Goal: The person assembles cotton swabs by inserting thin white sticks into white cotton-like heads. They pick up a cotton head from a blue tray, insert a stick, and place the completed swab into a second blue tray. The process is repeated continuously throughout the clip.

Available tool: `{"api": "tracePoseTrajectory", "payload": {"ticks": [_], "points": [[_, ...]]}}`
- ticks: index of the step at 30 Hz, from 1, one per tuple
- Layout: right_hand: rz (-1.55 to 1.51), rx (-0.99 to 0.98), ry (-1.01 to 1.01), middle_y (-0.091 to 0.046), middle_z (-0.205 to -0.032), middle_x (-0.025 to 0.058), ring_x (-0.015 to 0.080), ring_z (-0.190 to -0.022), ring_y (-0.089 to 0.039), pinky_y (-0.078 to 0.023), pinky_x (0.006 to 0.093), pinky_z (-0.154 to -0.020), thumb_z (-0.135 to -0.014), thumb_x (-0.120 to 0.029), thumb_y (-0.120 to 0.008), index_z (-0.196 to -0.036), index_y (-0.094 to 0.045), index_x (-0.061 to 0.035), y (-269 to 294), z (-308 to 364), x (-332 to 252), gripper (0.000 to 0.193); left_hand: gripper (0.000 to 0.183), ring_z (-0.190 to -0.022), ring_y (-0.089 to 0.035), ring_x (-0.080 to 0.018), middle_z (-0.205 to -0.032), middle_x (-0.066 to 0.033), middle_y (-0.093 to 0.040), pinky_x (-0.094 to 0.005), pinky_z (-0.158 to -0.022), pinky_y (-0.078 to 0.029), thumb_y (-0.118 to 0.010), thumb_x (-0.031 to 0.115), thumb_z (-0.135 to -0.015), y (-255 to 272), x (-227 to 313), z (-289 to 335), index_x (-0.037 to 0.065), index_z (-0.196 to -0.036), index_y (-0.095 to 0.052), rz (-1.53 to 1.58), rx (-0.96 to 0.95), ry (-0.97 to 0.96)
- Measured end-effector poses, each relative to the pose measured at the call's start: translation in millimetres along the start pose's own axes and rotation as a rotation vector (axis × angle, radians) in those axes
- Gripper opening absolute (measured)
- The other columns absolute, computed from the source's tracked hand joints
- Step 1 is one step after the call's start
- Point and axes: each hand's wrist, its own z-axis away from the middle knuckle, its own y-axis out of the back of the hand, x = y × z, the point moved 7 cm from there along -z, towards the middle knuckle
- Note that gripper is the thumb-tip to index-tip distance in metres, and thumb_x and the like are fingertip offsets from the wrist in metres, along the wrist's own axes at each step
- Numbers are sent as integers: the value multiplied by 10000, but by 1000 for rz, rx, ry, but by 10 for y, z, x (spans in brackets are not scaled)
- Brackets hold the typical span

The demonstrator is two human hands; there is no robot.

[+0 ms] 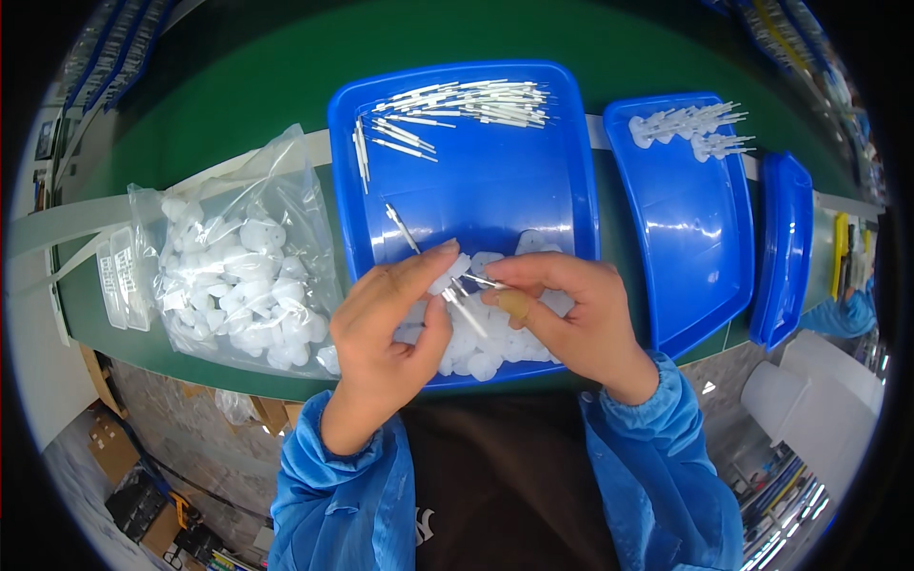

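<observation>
Over the front of the big blue tray (466, 200), my left hand (381, 328) pinches a small white plastic piece (447, 274) between thumb and fingers. Short white pins with metal ends stick out from around this piece. My right hand (586, 309), a tan cover on its thumb, is closed on a thin metal-tipped pin (487, 282) whose end meets the white piece. Beneath both hands lie loose white plastic pieces (484, 364), partly hidden. A single metal-tipped rod (401, 226) slants beside my left fingertips. Many white pins (466, 103) are heaped along the tray's far side.
Left of the tray sits a clear bag (297, 176) full of white plastic pieces, beside a clear plastic case (126, 276). To the right, a second blue tray (690, 247) bears pieces fitted with pins (687, 126). Beyond it stands a narrow blue bin (785, 252).
</observation>
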Motion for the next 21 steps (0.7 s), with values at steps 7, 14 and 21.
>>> {"api": "tracePoseTrajectory", "payload": {"ticks": [7,14,21], "points": [[381,53,255,-839,-1007,130,258,-798,-812,-635,332,-708,-868,-19,-874,-1172,-823,-69,-34,48,-244,313,320,-1108,-776,-163,-1272,-118,-824,-337,-866,-644,-824,-3,-947,-95,-170,94,38,-1252,-737,412,19,254],[357,36,193,-816,-882,114,249,-685,-782,-603,330,-614,-871,-64,-879,-1089,-835,-63,-48,62,-163,223,296,-1138,-775,-176,-1286,-137,-815,-306,-876,-649,-793,-29,-963,-122,-161,98,26,-1248,-735,427,7,241],[330,18,85,-799,-855,122,257,-650,-758,-585,340,-594,-869,-81,-871,-1081,-835,-67,-1,83,-153,215,475,-981,-772,-228,-1325,-145,-798,-323,-861,-657,-719,-117,-916,-70,-61,62,20,-1370,-752,270,-41,96]]}}
